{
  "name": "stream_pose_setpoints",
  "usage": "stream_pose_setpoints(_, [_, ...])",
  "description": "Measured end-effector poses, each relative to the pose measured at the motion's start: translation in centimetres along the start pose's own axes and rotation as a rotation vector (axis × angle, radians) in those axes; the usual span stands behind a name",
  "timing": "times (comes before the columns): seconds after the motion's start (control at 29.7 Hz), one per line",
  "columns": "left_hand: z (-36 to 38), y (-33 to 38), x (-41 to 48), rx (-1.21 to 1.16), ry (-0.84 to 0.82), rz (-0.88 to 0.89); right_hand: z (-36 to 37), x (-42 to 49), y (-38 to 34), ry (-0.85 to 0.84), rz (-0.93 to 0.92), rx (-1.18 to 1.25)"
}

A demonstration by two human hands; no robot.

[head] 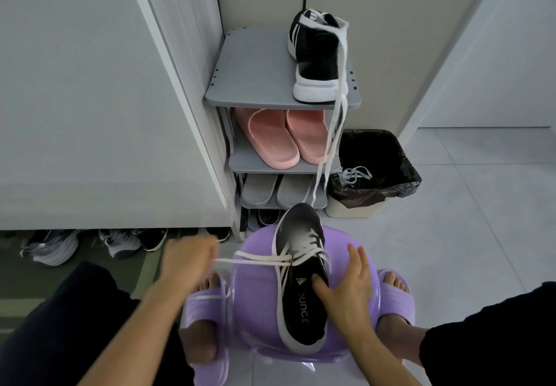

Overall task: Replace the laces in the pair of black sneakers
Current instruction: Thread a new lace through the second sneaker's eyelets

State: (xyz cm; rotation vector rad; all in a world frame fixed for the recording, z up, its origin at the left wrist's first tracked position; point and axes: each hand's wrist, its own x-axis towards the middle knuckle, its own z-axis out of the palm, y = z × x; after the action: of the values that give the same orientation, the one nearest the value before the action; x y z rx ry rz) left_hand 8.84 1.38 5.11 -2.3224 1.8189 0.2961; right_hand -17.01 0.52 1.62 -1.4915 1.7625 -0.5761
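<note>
Sneaker [302,289] on stool [249,304]; right hand [346,286] flat against its side, fingers straight; left hand [188,257] pinches lace [249,260] taut leftward.

Grey shoe rack [252,84] against white walls [75,84], pale tiled floor [466,220].

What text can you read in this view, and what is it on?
"adidas": small logo on the insole of the sneaker on the purple stool.
"OUNCE": large letters on the same insole.
Pink slipper strap: mark too small to read.
</note>
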Motion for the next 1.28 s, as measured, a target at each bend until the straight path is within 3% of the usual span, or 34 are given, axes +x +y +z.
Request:
stream_pose_setpoints(0.1, [0.0,-3.5,-0.5,0.251,-0.378,-0.136,0.1,0.0,0.3,-0.031,0.051,0.063])
stream_pose_setpoints(0.17, [1.0,-2.1,-1.1,0.220,-0.512,-0.033,0.3,0.1,0.2,-0.071,0.090,0.156])
stream_pose_setpoints(0.2, [1.5,-0.9,-1.3,0.131,-0.499,0.046,0.4,0.0,0.2,-0.092,0.105,0.204])
stream_pose_setpoints(0.3, [2.2,3.8,-1.7,-0.590,-0.270,0.238,0.6,0.0,0.0,-0.139,0.098,0.293])
stream_pose_setpoints(0.37, [1.9,7.0,-1.8,-0.885,-0.197,0.289,0.5,-0.1,-0.2,-0.151,0.024,0.309])
stream_pose_setpoints(0.47, [1.9,10.0,-1.5,-1.069,-0.221,0.154,0.3,0.0,-0.8,-0.159,-0.058,0.336])
stream_pose_setpoints(0.64, [1.8,9.4,-1.8,-1.374,-0.409,-0.100,0.5,0.1,-0.5,-0.156,-0.046,0.400])
stream_pose_setpoints(0.88, [2.3,2.7,-1.7,-1.120,-0.535,-0.173,1.2,-0.5,-0.9,-0.149,-0.063,0.383])
stream_pose_setpoints(1.05, [2.5,4.6,-1.8,-1.082,-0.562,-0.063,1.4,-0.4,-0.3,-0.130,-0.048,0.399])
stream_pose_setpoints(1.08, [2.6,5.7,-1.8,-1.162,-0.536,-0.095,1.3,-0.3,-0.3,-0.143,-0.035,0.416])
stream_pose_setpoints(1.21, [2.8,9.2,-1.3,-1.814,-0.503,-0.563,1.1,-0.3,-0.4,-0.155,-0.056,0.457])
stream_pose_setpoints(1.28, [2.6,9.8,-1.1,-2.010,-0.431,-0.685,1.0,-0.5,-0.5,-0.170,-0.070,0.453])
